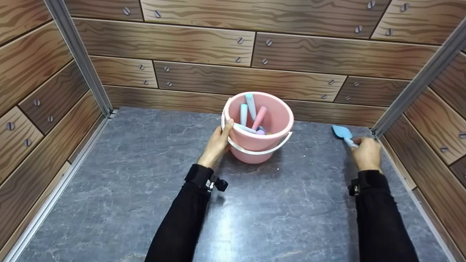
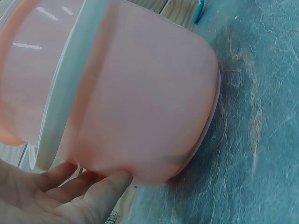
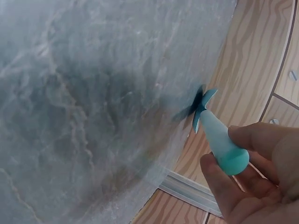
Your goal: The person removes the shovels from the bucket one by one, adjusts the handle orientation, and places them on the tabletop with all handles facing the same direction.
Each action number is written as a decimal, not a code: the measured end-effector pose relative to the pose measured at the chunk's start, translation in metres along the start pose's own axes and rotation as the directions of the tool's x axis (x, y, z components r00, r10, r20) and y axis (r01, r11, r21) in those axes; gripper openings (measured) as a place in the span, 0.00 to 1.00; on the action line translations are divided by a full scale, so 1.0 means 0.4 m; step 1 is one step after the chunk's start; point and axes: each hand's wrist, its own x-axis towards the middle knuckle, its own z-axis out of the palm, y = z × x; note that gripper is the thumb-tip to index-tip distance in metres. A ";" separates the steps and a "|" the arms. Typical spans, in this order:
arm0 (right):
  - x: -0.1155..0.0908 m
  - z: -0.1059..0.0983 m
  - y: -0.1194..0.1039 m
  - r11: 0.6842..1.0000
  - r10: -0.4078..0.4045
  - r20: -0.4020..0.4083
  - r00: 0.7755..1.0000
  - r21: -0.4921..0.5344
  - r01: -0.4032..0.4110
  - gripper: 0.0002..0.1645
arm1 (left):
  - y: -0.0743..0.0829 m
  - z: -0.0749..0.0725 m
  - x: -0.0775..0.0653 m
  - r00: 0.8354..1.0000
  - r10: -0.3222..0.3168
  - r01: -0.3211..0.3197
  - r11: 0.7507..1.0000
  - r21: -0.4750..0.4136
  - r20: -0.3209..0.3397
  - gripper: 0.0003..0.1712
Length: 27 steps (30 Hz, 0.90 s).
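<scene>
A pink bucket (image 1: 251, 145) with a white handle (image 1: 260, 151) stands near the back wall. My left hand (image 1: 217, 141) holds its left side at the rim; the left wrist view shows fingertips (image 2: 119, 177) against the bucket wall, below the white band. Inside are two light-blue handles (image 1: 243, 114), a pink handle (image 1: 259, 117) and a purple piece (image 1: 260, 132); their lower parts are hidden. At the right, my right hand (image 1: 367, 153) grips a small blue toy shovel (image 1: 341, 131) by its pale handle (image 3: 219, 140), the blade close over the floor.
Wood-patterned walls (image 1: 204, 76) enclose the grey marbled floor (image 1: 145, 174) at the back and both sides. Metal corner posts (image 1: 418, 80) rise at the back corners, the right one close to the shovel. Metal strips (image 1: 69, 174) run along the floor's sides.
</scene>
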 end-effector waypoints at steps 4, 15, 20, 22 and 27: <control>-0.007 0.006 0.012 1.000 0.012 0.007 1.000 0.000 -0.012 0.20 | -0.001 0.001 0.001 1.000 0.001 -0.001 1.000 -0.011 0.005 0.26; -0.012 0.008 0.038 1.000 0.006 0.060 0.998 -0.018 -0.005 0.23 | 0.001 -0.001 0.000 1.000 -0.023 0.023 0.999 0.026 -0.008 0.31; -0.011 0.006 0.050 0.999 0.004 0.104 0.995 -0.041 0.000 0.23 | -0.002 -0.001 0.002 0.999 -0.034 0.034 0.999 -0.006 0.000 0.32; -0.012 0.004 0.052 0.999 0.011 0.118 0.993 -0.041 -0.006 0.24 | -0.002 -0.002 0.003 0.999 -0.034 0.034 0.999 -0.014 0.004 0.32; -0.014 -0.003 0.049 0.999 0.017 0.120 0.993 -0.051 -0.011 0.23 | -0.002 -0.004 0.003 1.000 -0.031 0.031 1.000 -0.002 -0.003 0.30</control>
